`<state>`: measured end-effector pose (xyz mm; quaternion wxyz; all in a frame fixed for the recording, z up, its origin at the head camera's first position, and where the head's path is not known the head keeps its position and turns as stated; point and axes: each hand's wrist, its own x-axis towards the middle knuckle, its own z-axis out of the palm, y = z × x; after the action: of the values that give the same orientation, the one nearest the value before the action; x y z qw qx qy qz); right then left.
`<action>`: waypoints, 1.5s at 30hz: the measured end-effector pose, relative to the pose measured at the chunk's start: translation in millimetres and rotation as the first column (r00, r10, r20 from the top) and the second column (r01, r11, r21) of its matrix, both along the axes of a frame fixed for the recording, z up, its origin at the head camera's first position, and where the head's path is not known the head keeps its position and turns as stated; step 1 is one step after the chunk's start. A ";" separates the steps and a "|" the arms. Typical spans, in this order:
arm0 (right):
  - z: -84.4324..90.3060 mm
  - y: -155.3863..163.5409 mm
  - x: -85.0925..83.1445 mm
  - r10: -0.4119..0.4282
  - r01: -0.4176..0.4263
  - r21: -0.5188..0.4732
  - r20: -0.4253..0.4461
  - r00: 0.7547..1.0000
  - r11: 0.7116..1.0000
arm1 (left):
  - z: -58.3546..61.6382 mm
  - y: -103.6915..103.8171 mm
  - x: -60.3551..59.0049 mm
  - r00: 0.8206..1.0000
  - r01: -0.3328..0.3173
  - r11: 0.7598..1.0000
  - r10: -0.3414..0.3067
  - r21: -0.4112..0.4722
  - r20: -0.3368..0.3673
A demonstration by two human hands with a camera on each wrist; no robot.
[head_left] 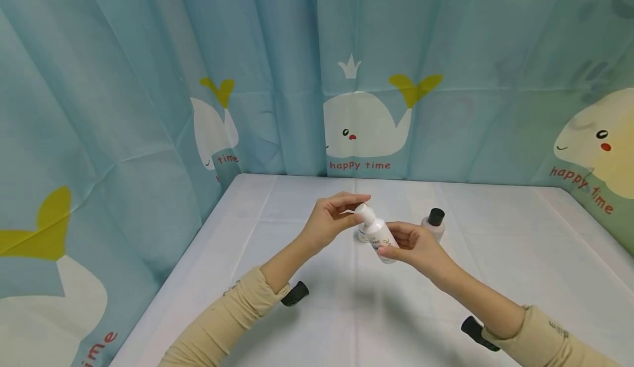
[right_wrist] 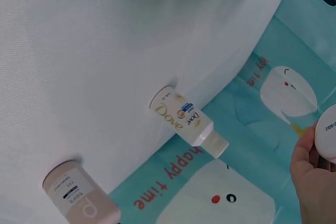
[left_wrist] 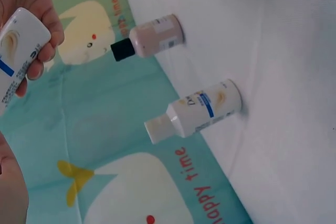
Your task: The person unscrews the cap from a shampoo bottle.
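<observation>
My right hand [head_left: 421, 248] grips the body of a white toiletry bottle [head_left: 381, 237], which leans with its top toward the left hand. At that top, my left hand [head_left: 333, 221] pinches the white cap [head_left: 365, 213] between thumb and fingers. The left wrist view shows gold and blue print on the held bottle [left_wrist: 23, 51]; its round base [right_wrist: 328, 135], stamped with digits, faces the right wrist camera. Behind it stands a similar white Dove bottle [right_wrist: 184, 116], mostly hidden in the head view. A pinkish bottle [left_wrist: 156, 36] with a black cap [head_left: 436, 217] stands to the right.
A white cloth covers the table [head_left: 307, 323]. Blue curtains [head_left: 277, 53] with whale prints hang along its back and left sides. Black devices [head_left: 295, 294] sit by both sleeves at the wrists.
</observation>
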<state>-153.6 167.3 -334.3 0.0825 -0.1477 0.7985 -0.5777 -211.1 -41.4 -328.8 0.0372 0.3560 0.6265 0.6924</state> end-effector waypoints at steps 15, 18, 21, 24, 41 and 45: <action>1.0 -1.6 1.1 0.014 -0.014 -0.013 -0.014 1.000 1.000 | 0.3 11.2 3.1 0.996 -0.044 0.998 0.047 -0.036 0.078; 1.7 -0.8 0.9 0.020 -0.020 -0.018 -0.017 1.000 1.000 | 0.2 9.4 2.0 0.997 0.002 0.999 0.001 -0.038 0.080; 1.8 0.1 0.8 0.025 -0.026 -0.020 -0.015 1.000 0.999 | -0.1 3.8 0.2 0.996 0.070 0.996 -0.067 -0.054 0.050; 0.6 0.9 0.4 0.017 -0.017 -0.014 0.001 1.000 1.000 | 1.7 -4.2 -0.5 0.991 0.133 0.987 -0.133 -0.089 0.007; -1.8 0.2 0.9 0.038 -0.038 -0.041 -0.002 0.999 0.998 | 5.3 -7.8 2.0 0.998 0.021 0.995 -0.026 -0.097 -0.049; -3.0 -0.7 1.1 0.046 -0.046 -0.043 -0.013 0.999 0.998 | 2.7 -4.5 2.8 1.000 -0.022 0.996 0.020 -0.084 -0.014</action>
<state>-152.5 166.5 -337.3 0.0878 -0.1711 0.7827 -0.5920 -208.3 -45.9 -326.1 0.0407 0.3522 0.6592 0.6632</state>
